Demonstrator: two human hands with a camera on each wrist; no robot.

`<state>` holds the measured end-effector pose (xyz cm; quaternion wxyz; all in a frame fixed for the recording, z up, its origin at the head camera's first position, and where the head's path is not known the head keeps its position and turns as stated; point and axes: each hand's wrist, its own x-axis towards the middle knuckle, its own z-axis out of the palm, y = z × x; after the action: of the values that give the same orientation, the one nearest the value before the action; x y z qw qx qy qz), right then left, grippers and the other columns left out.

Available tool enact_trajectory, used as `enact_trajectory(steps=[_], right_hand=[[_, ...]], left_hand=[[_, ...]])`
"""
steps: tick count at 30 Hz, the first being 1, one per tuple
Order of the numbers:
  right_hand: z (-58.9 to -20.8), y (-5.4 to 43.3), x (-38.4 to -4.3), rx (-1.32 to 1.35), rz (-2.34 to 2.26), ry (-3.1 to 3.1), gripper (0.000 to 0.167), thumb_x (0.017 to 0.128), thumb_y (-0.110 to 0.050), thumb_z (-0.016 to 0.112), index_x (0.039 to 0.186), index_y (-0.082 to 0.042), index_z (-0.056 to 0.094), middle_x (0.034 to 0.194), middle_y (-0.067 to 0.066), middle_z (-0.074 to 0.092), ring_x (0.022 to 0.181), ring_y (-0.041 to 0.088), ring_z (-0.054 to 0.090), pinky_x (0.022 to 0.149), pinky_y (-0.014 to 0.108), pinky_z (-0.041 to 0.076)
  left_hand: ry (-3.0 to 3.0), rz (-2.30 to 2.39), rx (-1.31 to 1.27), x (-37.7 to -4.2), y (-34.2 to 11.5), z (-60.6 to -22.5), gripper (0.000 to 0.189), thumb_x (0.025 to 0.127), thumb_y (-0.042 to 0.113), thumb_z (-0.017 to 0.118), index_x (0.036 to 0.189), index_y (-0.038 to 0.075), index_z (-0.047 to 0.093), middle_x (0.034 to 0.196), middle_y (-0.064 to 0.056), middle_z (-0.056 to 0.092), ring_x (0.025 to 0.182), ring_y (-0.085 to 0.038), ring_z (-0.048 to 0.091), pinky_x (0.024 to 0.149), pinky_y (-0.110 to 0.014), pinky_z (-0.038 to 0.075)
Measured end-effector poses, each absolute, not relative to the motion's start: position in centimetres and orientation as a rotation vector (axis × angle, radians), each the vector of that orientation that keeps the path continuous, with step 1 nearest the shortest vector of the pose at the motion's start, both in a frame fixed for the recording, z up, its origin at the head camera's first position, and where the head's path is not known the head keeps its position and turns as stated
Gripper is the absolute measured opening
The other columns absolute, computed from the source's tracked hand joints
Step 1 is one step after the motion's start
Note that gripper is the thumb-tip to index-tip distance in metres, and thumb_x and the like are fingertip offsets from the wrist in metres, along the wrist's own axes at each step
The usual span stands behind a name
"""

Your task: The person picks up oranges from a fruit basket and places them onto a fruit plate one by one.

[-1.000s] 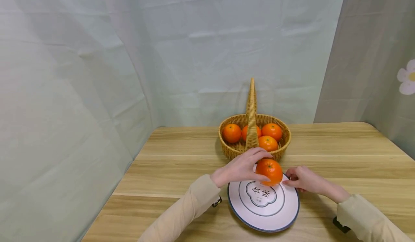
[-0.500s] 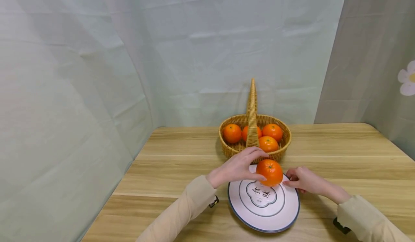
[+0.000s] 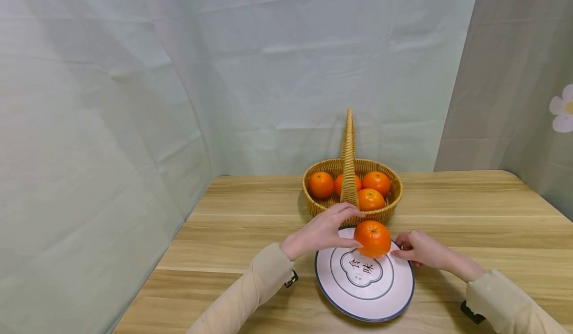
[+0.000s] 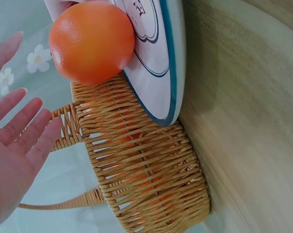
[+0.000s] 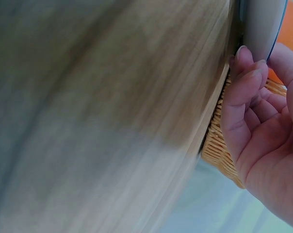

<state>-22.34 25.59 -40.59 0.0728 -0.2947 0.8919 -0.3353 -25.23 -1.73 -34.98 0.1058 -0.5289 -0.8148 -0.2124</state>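
An orange (image 3: 372, 239) sits at the far side of a white plate (image 3: 371, 304) with a blue rim and printed characters. My left hand (image 3: 320, 232) is just left of the orange. In the left wrist view its fingers (image 4: 27, 124) are spread, with a gap to the orange (image 4: 90, 43). With thumb above and curled fingers below, my right hand (image 3: 423, 249) pinches the plate's right rim. The right wrist view shows those fingers (image 5: 253, 80) bent against the plate's underside (image 5: 263, 24).
Right behind the plate stands a wicker basket (image 3: 319, 210) with a tall arched handle (image 3: 348, 150) and several oranges (image 3: 321, 184) inside. It rests on a wooden table (image 3: 250, 224), with pale cloth (image 3: 286, 75) hanging behind and to the left.
My left hand has drawn back to the left, its fingers coming away from the orange, which stays on the plate. The right hand keeps its hold on the rim.
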Motion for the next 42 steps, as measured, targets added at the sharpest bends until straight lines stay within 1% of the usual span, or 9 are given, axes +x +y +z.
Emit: enact_trajectory(steps=[10, 16, 23, 28, 33, 42], right_hand=[[-40.7, 25.6, -22.3, -0.876, -1.005, 2.683, 0.017, 0.085, -0.022, 0.064, 0.080, -0.008, 0.056, 0.055, -0.009, 0.046, 0.039, 0.004, 0.040, 0.035, 0.023, 0.038], [-40.6, 25.5, -22.4, -0.878, -1.001, 2.682, 0.016, 0.085, -0.022, 0.064, 0.080, -0.009, 0.056, 0.055, -0.009, 0.045, 0.039, 0.004, 0.040, 0.035, 0.023, 0.038], [-40.8, 25.6, -22.5, -0.884, -0.997, 2.689, 0.016, 0.085, -0.021, 0.064, 0.079, -0.009, 0.056, 0.054, -0.010, 0.045, 0.039, 0.004, 0.040, 0.035, 0.023, 0.038], [-40.8, 25.7, -22.5, -0.900, -0.994, 2.700, 0.016, 0.084, -0.021, 0.065, 0.078, -0.009, 0.056, 0.053, -0.010, 0.044, 0.038, 0.003, 0.040, 0.034, 0.023, 0.038], [-40.8, 25.7, -22.5, -0.908, -0.996, 2.698, 0.016, 0.084, -0.021, 0.065, 0.079, -0.009, 0.056, 0.054, -0.011, 0.044, 0.038, 0.003, 0.040, 0.035, 0.023, 0.038], [-40.7, 25.6, -22.4, -0.888, -0.997, 2.694, 0.016, 0.085, -0.022, 0.065, 0.080, -0.009, 0.056, 0.055, -0.010, 0.045, 0.039, 0.004, 0.040, 0.035, 0.023, 0.039]], left_hand=[[-2.402, -0.672, -1.525, -25.4, -2.5, -35.2, 0.055, 0.075, 0.033, 0.074, 0.118, 0.007, 0.054, 0.115, -0.001, 0.050, 0.105, -0.010, 0.045, 0.090, -0.018, 0.032], [-2.398, -0.656, -1.520, -25.5, -2.6, -35.1, 0.054, 0.076, 0.033, 0.073, 0.118, 0.007, 0.054, 0.115, 0.000, 0.050, 0.105, -0.009, 0.045, 0.090, -0.018, 0.032], [-2.380, -0.700, -1.526, -25.7, -3.2, -35.0, 0.052, 0.075, 0.028, 0.074, 0.117, 0.004, 0.055, 0.114, -0.002, 0.051, 0.104, -0.012, 0.046, 0.090, -0.019, 0.032], [-2.377, -0.727, -1.509, -25.9, -3.7, -35.0, 0.050, 0.076, 0.028, 0.074, 0.116, 0.005, 0.055, 0.113, -0.001, 0.051, 0.104, -0.010, 0.045, 0.090, -0.019, 0.032], [-2.361, -0.755, -1.495, -26.1, -4.1, -34.9, 0.050, 0.074, 0.026, 0.076, 0.114, 0.004, 0.056, 0.111, -0.001, 0.052, 0.103, -0.010, 0.046, 0.090, -0.019, 0.032], [-2.383, -0.744, -1.450, -26.3, -4.7, -34.6, 0.051, 0.072, 0.027, 0.077, 0.114, 0.005, 0.056, 0.111, -0.001, 0.052, 0.102, -0.011, 0.046, 0.091, -0.021, 0.032]])
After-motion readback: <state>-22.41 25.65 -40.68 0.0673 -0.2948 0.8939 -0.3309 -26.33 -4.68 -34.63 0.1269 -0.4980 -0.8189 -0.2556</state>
